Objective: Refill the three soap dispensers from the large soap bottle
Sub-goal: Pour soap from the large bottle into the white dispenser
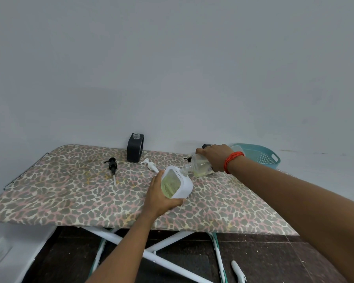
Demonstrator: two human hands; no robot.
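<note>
My left hand point(159, 198) grips a white square dispenser point(177, 184) with a clear window showing yellow-green soap, tilted on the leopard-print board point(70, 197). My right hand point(216, 158) holds the clear large soap bottle point(198, 166) tipped on its side, its neck meeting the white dispenser's opening. A black dispenser point(135, 147) with an open top stands at the back. A black pump point(112, 166) and a white pump point(150, 164) lie loose on the board. Another dark object point(205, 146) is mostly hidden behind my right hand.
A teal colander basket point(262, 156) sits at the board's right end. The wall runs directly behind the board. White crossed legs point(151, 250) stand below over a dark floor, where a white object point(239, 272) lies.
</note>
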